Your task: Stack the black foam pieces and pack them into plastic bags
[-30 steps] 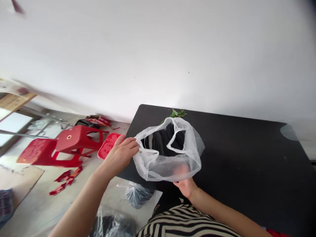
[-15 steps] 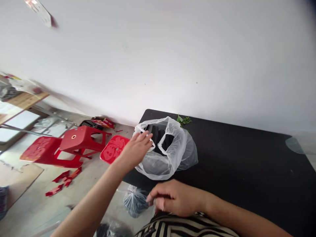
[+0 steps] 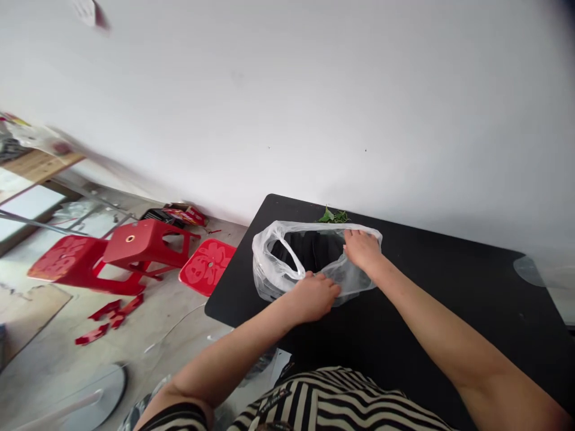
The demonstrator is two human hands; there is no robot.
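Note:
A translucent white plastic bag (image 3: 269, 269) lies on the black table (image 3: 426, 311), with dark contents showing through its wide opening. My right hand (image 3: 363, 250) is at the bag's far right side, its fingers gathered over the rim. My left hand (image 3: 312, 296) rests on the near edge of the bag, and its grip is hard to judge. A small bunch of green leaves (image 3: 335, 216) lies on the table just behind the bag. My striped shirt (image 3: 332, 401) fills the bottom of the view.
The table's left corner ends above a concrete floor. Down there are red plastic stools (image 3: 148, 242), a loose red stool seat (image 3: 207, 266), broken red pieces (image 3: 110, 317) and a crushed red box (image 3: 179, 214). A white wall rises behind the table.
The bag has sunk lower and flatter on the table. My right hand has moved from near my body to the bag's far side, and my left hand has shifted right onto its near edge.

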